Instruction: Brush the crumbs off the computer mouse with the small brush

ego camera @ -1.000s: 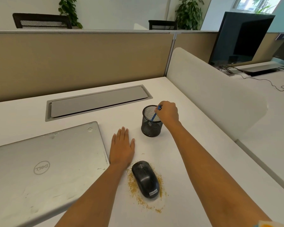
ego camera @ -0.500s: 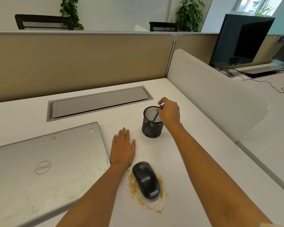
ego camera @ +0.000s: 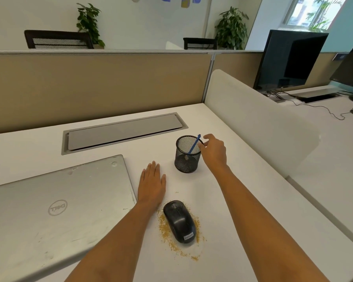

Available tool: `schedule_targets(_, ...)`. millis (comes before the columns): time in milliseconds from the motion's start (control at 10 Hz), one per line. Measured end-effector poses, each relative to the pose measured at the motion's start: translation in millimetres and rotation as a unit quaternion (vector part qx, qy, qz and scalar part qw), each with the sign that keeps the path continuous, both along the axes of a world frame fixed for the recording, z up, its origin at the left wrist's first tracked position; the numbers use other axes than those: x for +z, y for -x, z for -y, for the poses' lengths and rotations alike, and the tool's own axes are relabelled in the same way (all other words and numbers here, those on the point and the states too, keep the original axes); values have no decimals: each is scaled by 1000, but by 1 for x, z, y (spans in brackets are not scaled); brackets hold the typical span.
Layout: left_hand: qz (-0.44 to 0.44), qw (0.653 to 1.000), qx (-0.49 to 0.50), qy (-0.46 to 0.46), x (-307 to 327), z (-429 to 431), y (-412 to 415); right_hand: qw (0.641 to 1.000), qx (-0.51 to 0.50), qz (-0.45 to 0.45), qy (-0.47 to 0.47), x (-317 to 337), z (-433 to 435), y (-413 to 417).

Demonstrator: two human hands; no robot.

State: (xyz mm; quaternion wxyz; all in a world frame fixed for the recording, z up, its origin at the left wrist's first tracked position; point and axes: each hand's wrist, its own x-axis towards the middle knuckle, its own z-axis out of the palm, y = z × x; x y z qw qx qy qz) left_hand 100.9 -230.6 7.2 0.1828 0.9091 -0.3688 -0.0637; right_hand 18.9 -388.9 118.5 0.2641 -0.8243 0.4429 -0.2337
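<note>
A black computer mouse (ego camera: 179,220) lies on the white desk (ego camera: 243,200) in a ring of tan crumbs (ego camera: 165,231). Behind it stands a black mesh cup (ego camera: 184,162). A thin blue brush handle (ego camera: 194,145) leans inside the cup, its top poking over the rim. My right hand (ego camera: 214,151) hovers at the cup's right rim with fingers spread, thumb and forefinger just beside the handle and not closed around it. My left hand (ego camera: 151,186) rests flat on the desk, palm down, left of the mouse.
A closed silver laptop (ego camera: 59,200) fills the desk's left side. A grey cable-tray lid (ego camera: 122,133) sits at the back, before a tan partition. A white divider (ego camera: 253,119) borders the right; a dark monitor (ego camera: 289,60) stands on the neighbouring desk.
My right hand, which covered the top of the blue handle, has shifted right and opened its fingers, so the handle's tip now shows. The left hand and mouse stay put.
</note>
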Motion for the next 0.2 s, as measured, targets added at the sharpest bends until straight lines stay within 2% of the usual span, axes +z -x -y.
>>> schedule_targets(200,51,999,-4,-8,28,-15,1,999,-7,30,-15,5,-15,31)
